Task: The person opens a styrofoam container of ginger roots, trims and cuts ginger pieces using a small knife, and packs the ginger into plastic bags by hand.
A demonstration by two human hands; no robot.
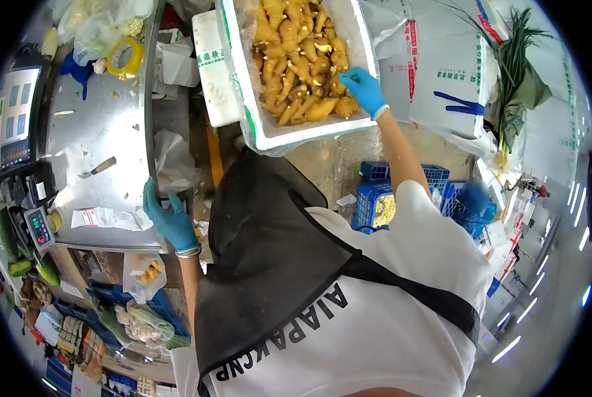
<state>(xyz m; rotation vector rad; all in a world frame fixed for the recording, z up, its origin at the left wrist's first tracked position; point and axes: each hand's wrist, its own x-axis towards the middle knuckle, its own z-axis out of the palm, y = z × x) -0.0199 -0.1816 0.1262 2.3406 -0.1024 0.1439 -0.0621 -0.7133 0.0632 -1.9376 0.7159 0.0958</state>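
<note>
My right hand (pixel 365 91), in a blue glove, reaches over the right wall of a white foam box (pixel 296 137). Its fingers are stretched out towards the ginger (pixel 302 59) piled inside, and nothing shows in them. Whether the fingertips touch a root I cannot tell. At the edge of the metal table (pixel 104 132), my left hand (pixel 171 221), gloved in blue too, rests with its fingers apart and holds nothing. Close to it on the tabletop lies a white printed plastic wrapper (pixel 111 218). Farther in is a small knife (pixel 99 167) with a wooden handle.
A yellow tape roll (pixel 125 58) and plastic bags (pixel 97 36) lie at the table's far end. A screen (pixel 15 116) and a scale (pixel 38 226) stand on the left. Blue crates (pixel 373 202) sit on the floor, and green onions (pixel 511 86) lie at the right.
</note>
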